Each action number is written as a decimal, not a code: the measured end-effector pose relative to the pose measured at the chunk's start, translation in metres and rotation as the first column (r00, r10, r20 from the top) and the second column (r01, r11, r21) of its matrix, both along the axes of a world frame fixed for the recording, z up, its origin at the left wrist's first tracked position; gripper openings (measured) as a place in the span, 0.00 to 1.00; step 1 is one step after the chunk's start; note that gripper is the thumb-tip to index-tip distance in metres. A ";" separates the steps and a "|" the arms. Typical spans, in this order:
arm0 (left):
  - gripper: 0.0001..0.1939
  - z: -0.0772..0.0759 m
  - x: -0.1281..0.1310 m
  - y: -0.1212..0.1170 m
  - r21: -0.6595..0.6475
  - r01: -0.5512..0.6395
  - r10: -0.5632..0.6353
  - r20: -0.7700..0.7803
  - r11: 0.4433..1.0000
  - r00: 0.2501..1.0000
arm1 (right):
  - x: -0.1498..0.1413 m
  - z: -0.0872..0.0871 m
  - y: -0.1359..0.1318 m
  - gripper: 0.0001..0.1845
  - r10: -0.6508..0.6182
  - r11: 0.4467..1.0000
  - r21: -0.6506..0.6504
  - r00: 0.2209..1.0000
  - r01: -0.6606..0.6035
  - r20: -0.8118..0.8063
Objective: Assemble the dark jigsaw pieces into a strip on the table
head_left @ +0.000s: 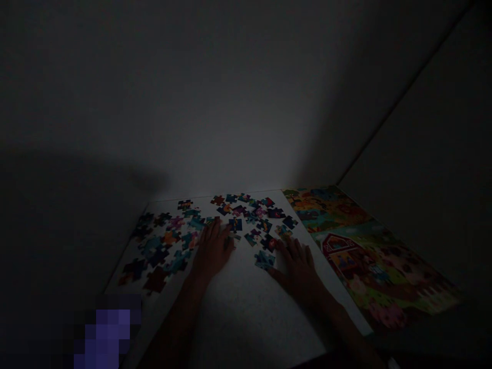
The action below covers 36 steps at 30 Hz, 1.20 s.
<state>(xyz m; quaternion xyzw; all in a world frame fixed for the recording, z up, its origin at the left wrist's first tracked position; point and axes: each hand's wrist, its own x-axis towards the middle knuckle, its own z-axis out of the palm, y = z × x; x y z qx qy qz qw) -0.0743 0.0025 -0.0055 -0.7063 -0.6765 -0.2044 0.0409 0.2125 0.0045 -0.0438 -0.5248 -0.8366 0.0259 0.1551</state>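
The scene is very dark. Several loose jigsaw pieces (pixel 246 210) lie scattered over a white board (pixel 238 307). My left hand (pixel 213 246) rests flat among the pieces at the centre left, fingers stretched forward. My right hand (pixel 298 264) lies flat too, fingers spread, its tips touching pieces near a blue piece (pixel 264 260). Neither hand holds anything that I can see.
A colourful farm picture (pixel 365 256) with a red barn lies to the right of the board. A plain wall rises behind, with a corner at the right. A blurred purple patch (pixel 107 333) sits at the lower left.
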 end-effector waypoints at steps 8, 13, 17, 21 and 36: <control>0.20 0.000 0.002 -0.001 0.024 0.048 -0.049 0.046 0.999 0.998 | -0.026 -0.001 0.049 0.44 -0.033 0.999 0.008 0.999 0.033 0.010; 0.21 0.000 0.021 -0.004 -0.007 0.214 -0.213 0.076 0.977 0.974 | -0.054 0.019 0.075 0.41 -0.064 0.995 -0.081 0.998 0.062 -0.022; 0.26 -0.002 0.031 -0.003 -0.037 0.253 -0.251 0.047 0.967 0.967 | -0.077 0.037 0.088 0.41 -0.074 0.980 -0.190 0.997 0.066 -0.032; 0.23 -0.004 0.029 -0.001 -0.036 0.228 -0.228 0.026 0.973 0.973 | -0.082 0.046 0.097 0.33 0.046 0.978 -0.196 0.994 -0.065 -0.100; 0.21 -0.001 0.023 0.003 0.009 0.085 -0.086 0.058 0.996 0.995 | -0.005 0.016 0.100 0.29 -0.074 0.994 -0.077 0.997 0.073 0.002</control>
